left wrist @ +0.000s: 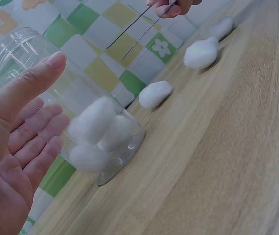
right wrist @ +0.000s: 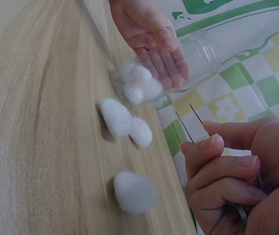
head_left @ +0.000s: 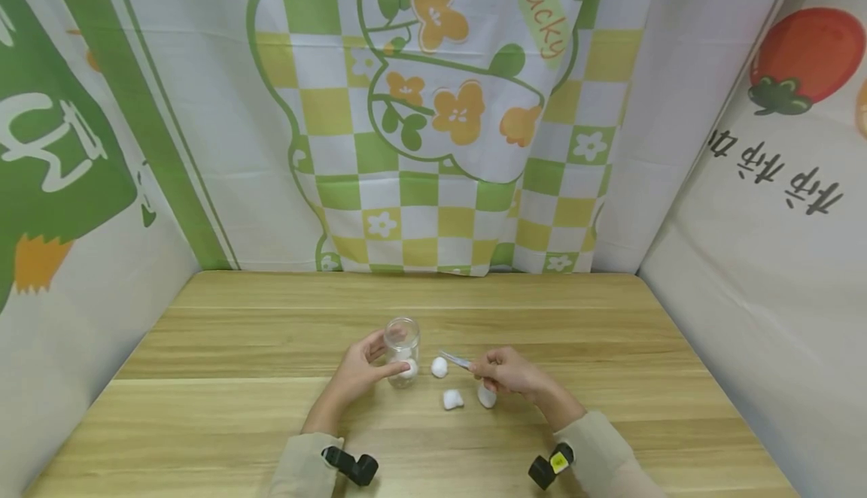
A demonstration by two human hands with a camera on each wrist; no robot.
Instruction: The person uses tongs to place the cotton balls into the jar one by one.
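Note:
A clear jar [head_left: 403,351] stands upright on the table with several cotton balls [left wrist: 100,132] at its bottom. My left hand [head_left: 362,368] holds it from the side, the thumb on the near side and the fingers around the back. In my right hand [head_left: 511,370] is a pair of metal tweezers [head_left: 455,359], its slightly parted tips pointing toward the jar with nothing between them. Under those tips lies one loose cotton ball [head_left: 439,366]. A second cotton ball [head_left: 452,399] is nearer to me, and a third cotton ball [head_left: 487,396] sits partly below the right hand.
The wooden table [head_left: 271,332] ends at a hanging checkered cloth [head_left: 433,204] behind. Printed cloth also closes off the left side [head_left: 101,257] and the right side [head_left: 765,280]. The jar's mouth [head_left: 403,326] is uncovered.

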